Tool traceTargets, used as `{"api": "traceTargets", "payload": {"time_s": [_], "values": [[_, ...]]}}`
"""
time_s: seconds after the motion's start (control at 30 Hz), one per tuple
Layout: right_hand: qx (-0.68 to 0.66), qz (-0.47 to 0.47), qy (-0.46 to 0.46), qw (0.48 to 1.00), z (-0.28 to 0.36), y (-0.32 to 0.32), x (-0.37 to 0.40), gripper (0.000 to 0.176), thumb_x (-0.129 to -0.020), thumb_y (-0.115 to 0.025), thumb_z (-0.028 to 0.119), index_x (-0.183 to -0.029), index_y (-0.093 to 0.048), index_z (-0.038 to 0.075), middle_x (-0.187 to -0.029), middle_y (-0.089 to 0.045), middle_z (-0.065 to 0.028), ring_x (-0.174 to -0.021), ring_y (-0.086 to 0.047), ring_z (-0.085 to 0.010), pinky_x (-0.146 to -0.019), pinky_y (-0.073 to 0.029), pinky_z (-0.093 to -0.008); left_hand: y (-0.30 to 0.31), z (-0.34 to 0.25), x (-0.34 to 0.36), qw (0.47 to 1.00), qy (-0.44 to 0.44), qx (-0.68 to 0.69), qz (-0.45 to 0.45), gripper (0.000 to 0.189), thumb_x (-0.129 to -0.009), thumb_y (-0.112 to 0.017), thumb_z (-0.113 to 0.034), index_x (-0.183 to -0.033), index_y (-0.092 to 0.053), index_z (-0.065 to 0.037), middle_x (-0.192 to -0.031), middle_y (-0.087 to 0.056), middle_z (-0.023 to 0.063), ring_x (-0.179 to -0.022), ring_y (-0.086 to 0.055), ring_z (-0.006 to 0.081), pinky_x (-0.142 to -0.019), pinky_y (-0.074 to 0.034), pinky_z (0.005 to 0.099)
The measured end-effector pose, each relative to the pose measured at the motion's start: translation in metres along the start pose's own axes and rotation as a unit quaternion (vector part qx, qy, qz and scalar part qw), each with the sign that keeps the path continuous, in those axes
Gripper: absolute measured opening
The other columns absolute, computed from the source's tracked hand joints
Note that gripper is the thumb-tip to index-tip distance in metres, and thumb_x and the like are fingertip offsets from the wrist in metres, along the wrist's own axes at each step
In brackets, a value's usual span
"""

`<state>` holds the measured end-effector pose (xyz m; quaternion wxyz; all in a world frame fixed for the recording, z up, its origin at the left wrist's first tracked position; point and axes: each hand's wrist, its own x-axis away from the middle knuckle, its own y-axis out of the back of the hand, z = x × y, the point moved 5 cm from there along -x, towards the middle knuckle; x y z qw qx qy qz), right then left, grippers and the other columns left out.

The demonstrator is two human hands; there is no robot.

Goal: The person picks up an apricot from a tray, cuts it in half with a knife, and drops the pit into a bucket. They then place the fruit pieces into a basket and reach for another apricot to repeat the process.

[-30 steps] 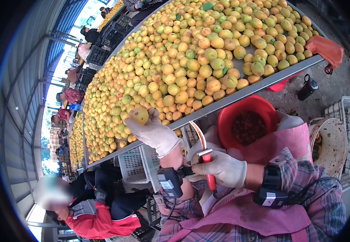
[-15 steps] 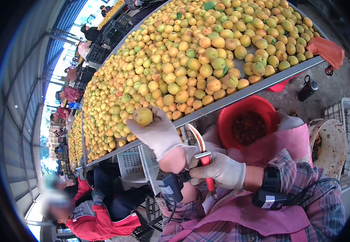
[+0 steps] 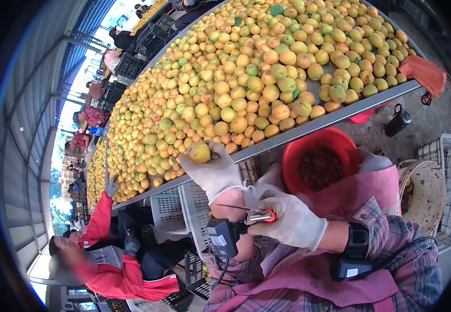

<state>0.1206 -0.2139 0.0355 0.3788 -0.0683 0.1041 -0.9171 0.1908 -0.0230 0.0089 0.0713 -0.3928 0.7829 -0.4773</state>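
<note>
My left hand (image 3: 214,169), in a whitish glove, holds a yellow apricot (image 3: 198,152) between thumb and fingers at the near edge of the apricot-covered table. Closer to my body, my gloved right hand (image 3: 293,221) is closed around a red-handled tool (image 3: 270,215) with a metal collar. Its thin blade points left, over my left forearm, and looks edge-on. Most of the handle is hidden in the glove. Many loose apricots (image 3: 236,104), yellow to orange with some greenish ones, lie beyond my left hand.
The metal table edge (image 3: 288,139) runs across in front of me. Below it stand a red basin (image 3: 288,156) with dark pieces inside, a dirty white bucket (image 3: 433,195) and white crates (image 3: 197,208). A red-sleeved co-worker (image 3: 116,275) sits at left. A black bottle (image 3: 398,122) stands at right.
My left hand has shifted slightly right with the apricot. My right hand has turned the tool from upright to nearly level, pointing left. The red-sleeved co-worker now reaches toward the table.
</note>
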Motion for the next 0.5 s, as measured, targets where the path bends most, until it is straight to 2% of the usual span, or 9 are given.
{"api": "traceTargets", "payload": {"time_s": [0.07,0.1,0.13,0.17,0.27,0.37,0.43,0.5], "values": [[0.133,-0.017,-0.008,0.991,0.005,0.006,-0.001,0.021,-0.081,-0.074,0.018,-0.092,-0.068,0.001,-0.077,-0.063,-0.0025,-0.07,-0.059,-0.0126,-0.067,-0.049,-0.0284,-0.005,-0.005,0.0,0.999,-0.032,-0.014,0.011,0.039,-0.093,-0.054,-0.048,-0.099,-0.058,-0.01,-0.095,-0.06,0.0025,-0.085,-0.059,0.0187,-0.069,-0.057,0.0289],[0.133,-0.016,-0.009,0.991,0.006,0.007,-0.002,0.021,-0.081,-0.074,0.018,-0.092,-0.068,0.001,-0.077,-0.063,-0.0025,-0.07,-0.059,-0.0126,-0.067,-0.049,-0.0284,-0.007,-0.004,0.002,0.999,0.028,0.024,-0.026,0.04,-0.093,-0.053,-0.049,-0.099,-0.058,-0.009,-0.094,-0.06,0.0029,-0.084,-0.059,0.0191,-0.068,-0.057,0.0292],[0.045,0.016,-0.088,0.995,0.0,0.006,-0.003,0.022,-0.081,-0.074,0.019,-0.094,-0.068,0.002,-0.076,-0.064,-0.0013,-0.068,-0.058,-0.0104,-0.065,-0.048,-0.0271,-0.009,-0.002,0.004,0.992,0.086,0.062,-0.062,0.041,-0.093,-0.053,-0.05,-0.099,-0.058,-0.009,-0.094,-0.06,0.0033,-0.083,-0.06,0.0196,-0.066,-0.057,0.0295],[-0.043,0.048,-0.166,0.984,-0.007,0.003,-0.002,0.024,-0.08,-0.075,0.02,-0.095,-0.069,0.002,-0.075,-0.064,0.0,-0.066,-0.057,-0.0082,-0.062,-0.048,-0.0257,-0.009,-0.004,0.002,0.992,0.085,0.062,-0.062,0.041,-0.093,-0.053,-0.05,-0.099,-0.058,-0.009,-0.094,-0.06,0.0033,-0.083,-0.06,0.0196,-0.066,-0.057,0.0295],[-0.08,0.039,-0.159,0.983,-0.015,0.002,-0.005,0.024,-0.081,-0.074,0.019,-0.098,-0.069,0.003,-0.074,-0.064,0.0023,-0.064,-0.056,-0.0047,-0.058,-0.046,-0.0225,-0.01,0.001,0.004,0.982,0.134,0.106,-0.087,0.044,-0.093,-0.05,-0.05,-0.101,-0.057,-0.008,-0.092,-0.06,0.0055,-0.079,-0.06,0.0197,-0.063,-0.057,0.0299],[-0.111,0.04,-0.165,0.979,-0.016,-0.001,-0.005,0.024,-0.081,-0.074,0.019,-0.099,-0.069,0.003,-0.075,-0.064,0.0022,-0.065,-0.056,-0.0046,-0.059,-0.047,-0.0218,-0.025,0.001,0.017,0.974,0.18,0.132,-0.044,0.044,-0.093,-0.048,-0.048,-0.102,-0.056,-0.005,-0.089,-0.06,0.0073,-0.077,-0.061,0.0202,-0.061,-0.057,0.0309],[-0.085,0.047,-0.167,0.981,-0.014,-0.002,-0.005,0.024,-0.082,-0.074,0.019,-0.1,-0.069,0.004,-0.076,-0.065,0.0021,-0.067,-0.057,-0.0048,-0.061,-0.048,-0.0221,-0.035,0.006,0.024,0.96,0.228,0.165,-0.006,0.043,-0.093,-0.048,-0.044,-0.105,-0.055,-0.004,-0.09,-0.059,0.0086,-0.079,-0.061,0.0207,-0.061,-0.058,0.031],[-0.058,0.055,-0.168,0.983,-0.013,-0.003,-0.006,0.025,-0.082,-0.074,0.02,-0.1,-0.07,0.004,-0.078,-0.065,0.0021,-0.069,-0.058,-0.0051,-0.063,-0.049,-0.0224,-0.031,0.007,0.015,0.963,0.213,0.163,0.002,0.043,-0.092,-0.049,-0.045,-0.105,-0.055,-0.004,-0.093,-0.059,0.0085,-0.08,-0.061,0.021,-0.062,-0.058,0.0309]]}}
